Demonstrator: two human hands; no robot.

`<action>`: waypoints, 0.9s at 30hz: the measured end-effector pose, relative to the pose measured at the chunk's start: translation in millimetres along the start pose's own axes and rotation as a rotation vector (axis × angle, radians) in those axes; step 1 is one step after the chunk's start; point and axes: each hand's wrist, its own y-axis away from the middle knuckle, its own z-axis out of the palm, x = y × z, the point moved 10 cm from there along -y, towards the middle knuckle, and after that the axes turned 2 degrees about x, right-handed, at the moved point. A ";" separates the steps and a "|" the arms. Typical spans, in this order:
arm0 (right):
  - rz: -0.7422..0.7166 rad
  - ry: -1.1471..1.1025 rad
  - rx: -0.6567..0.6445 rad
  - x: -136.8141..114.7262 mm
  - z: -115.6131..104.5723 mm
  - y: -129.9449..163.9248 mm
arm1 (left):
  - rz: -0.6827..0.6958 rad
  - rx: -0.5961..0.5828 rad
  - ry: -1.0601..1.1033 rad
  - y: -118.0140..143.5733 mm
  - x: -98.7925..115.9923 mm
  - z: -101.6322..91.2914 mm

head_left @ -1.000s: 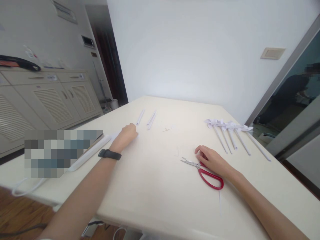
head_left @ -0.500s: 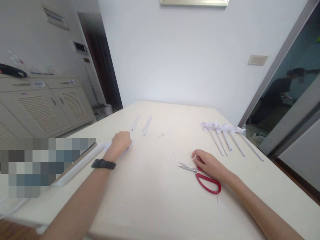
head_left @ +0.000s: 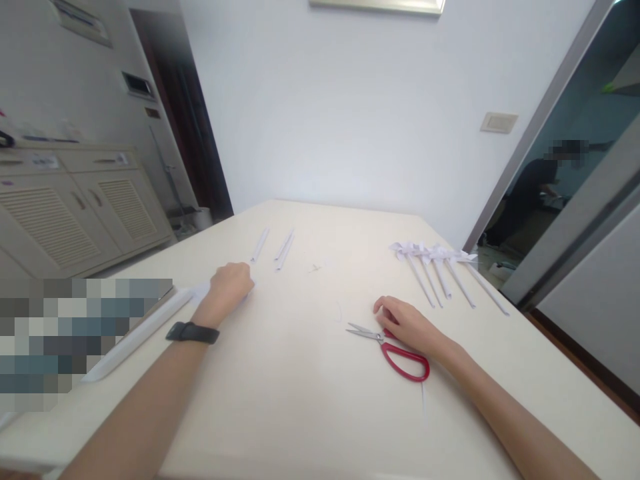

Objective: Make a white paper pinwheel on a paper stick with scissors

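Note:
My left hand [head_left: 229, 288], with a dark band on the wrist, is at the left of the table. Its fingers are curled closed over a piece of white paper [head_left: 201, 291], most of which the hand covers. My right hand [head_left: 407, 323] rests over the upper handle of the red-handled scissors [head_left: 405, 363], its fingers loosely bent and not visibly wrapped round the handle. The scissors lie on the table with their blades slightly apart, pointing left. A thin paper strip [head_left: 424, 398] lies below the scissors' lower handle.
Three rolled paper sticks [head_left: 260, 245] lie beyond my left hand. Several paper pinwheels on sticks [head_left: 435, 257] lie at the right. Small paper scraps [head_left: 315, 269] are mid-table. A pixelated flat item [head_left: 75, 333] sits at the left edge. Another person [head_left: 525, 193] is beyond the doorway.
The whole view has shifted a little, so things on the table appear farther left. Both hands keep about the same places by the paper and the scissors.

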 end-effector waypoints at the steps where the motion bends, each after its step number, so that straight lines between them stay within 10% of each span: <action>1: -0.001 -0.002 -0.001 -0.2 -0.1 0.1 | 0.002 0.000 -0.006 0.3 0.3 0.2; 27: 0.006 -0.010 -0.014 1.9 2.5 0.7 | -0.016 0.033 -0.037 8.3 7.4 -4.3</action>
